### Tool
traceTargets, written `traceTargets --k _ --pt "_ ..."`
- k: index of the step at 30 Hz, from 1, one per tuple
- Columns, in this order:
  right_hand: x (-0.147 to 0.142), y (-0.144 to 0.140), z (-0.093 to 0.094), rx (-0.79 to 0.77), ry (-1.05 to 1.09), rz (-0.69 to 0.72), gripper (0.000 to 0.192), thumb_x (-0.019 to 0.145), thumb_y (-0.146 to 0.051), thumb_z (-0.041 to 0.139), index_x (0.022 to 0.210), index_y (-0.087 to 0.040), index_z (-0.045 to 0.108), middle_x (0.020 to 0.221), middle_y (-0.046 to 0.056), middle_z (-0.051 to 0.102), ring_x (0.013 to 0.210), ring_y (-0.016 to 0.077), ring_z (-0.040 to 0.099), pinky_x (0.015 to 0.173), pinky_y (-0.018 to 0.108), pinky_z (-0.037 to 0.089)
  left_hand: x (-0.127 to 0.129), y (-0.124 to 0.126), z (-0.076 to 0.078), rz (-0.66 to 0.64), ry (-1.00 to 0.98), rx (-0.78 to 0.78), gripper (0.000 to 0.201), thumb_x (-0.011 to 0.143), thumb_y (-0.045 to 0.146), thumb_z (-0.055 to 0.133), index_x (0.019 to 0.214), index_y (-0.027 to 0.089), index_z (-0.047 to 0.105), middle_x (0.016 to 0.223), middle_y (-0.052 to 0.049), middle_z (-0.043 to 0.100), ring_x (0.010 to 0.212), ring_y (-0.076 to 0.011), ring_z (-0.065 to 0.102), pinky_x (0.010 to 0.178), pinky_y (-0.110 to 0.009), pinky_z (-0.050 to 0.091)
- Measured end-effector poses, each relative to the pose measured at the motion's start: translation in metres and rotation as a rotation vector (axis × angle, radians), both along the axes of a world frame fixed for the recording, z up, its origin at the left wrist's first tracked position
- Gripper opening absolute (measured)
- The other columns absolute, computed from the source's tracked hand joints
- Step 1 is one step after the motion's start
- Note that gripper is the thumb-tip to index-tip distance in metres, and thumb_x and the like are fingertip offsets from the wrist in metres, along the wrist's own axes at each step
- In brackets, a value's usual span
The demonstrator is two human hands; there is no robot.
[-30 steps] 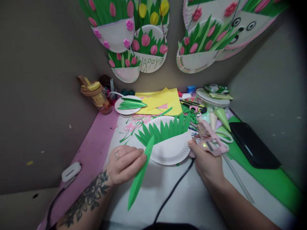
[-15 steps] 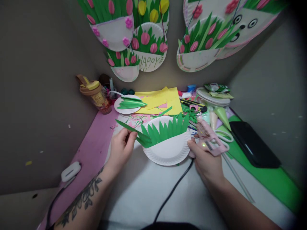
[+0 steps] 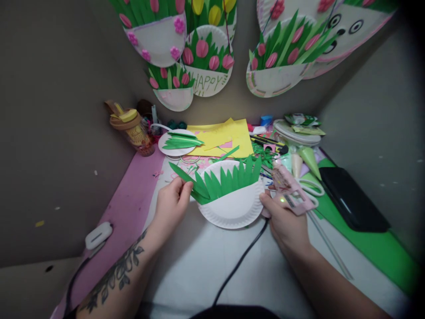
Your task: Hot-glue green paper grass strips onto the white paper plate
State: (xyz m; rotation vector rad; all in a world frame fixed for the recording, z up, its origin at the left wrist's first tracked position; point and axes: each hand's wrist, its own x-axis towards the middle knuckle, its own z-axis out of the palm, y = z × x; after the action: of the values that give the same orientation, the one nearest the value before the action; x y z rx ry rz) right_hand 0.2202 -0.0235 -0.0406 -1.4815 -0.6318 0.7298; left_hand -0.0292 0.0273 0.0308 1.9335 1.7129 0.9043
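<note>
Our left hand (image 3: 171, 201) pinching a green paper leaf (image 3: 184, 177) against the paper plate (image 3: 232, 208), our right hand (image 3: 285, 223) gripping the pink glue gun (image 3: 292, 190)

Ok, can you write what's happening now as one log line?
left hand: pinches green paper leaf | right hand: holds pink glue gun | white paper plate: between hands, leaf row on it

1. Green paper leaf (image 3: 181, 173): long, pointed strip, tip slanting up-left, lower end at the left rim of the plate, seemingly touching it.
2. Paper plate (image 3: 232, 208): white, folded into a pocket, row of green leaves upright inside, mid-table.
3. Pink glue gun (image 3: 292, 192): lying just beside the plate's right rim, black cord trailing to the near table edge.
</note>
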Motion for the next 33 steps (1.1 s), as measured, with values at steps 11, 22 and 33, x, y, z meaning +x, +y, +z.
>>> traceTargets --k 11,22,33 --pt "-0.001 0.003 -0.001 0.040 0.017 0.004 0.042 0.062 -0.029 0.080 0.100 -0.017 0.070 0.081 0.004 0.071 0.077 0.0213 0.066 0.065 0.031 0.054 0.007 -0.003 -0.003 -0.053 -0.019 -0.175 0.029 0.086 0.036 0.044 0.062 0.021 0.039 0.055 0.004 0.041 0.055 -0.0124 0.041 0.054 -0.025 0.026" --pt "-0.001 0.003 -0.005 0.030 -0.029 0.010 0.043 0.062 -0.035 0.079 0.099 -0.016 0.070 0.075 0.004 0.071 0.075 0.0228 0.067 0.064 0.033 0.054 0.016 -0.009 -0.010 -0.105 0.115 -0.269 0.032 0.087 0.037 0.044 0.059 0.021 0.040 0.053 0.003 0.043 0.055 -0.0141 0.042 0.055 -0.027 0.024" --pt "-0.001 0.002 -0.010 0.012 -0.057 -0.032 0.039 0.062 -0.037 0.078 0.094 -0.016 0.071 0.071 0.004 0.070 0.075 0.0243 0.067 0.066 0.035 0.054 0.023 -0.014 -0.010 -0.148 0.222 -0.309 0.030 0.088 0.033 0.044 0.061 0.020 0.046 0.058 0.001 0.051 0.058 -0.0146 0.048 0.056 -0.026 0.025"
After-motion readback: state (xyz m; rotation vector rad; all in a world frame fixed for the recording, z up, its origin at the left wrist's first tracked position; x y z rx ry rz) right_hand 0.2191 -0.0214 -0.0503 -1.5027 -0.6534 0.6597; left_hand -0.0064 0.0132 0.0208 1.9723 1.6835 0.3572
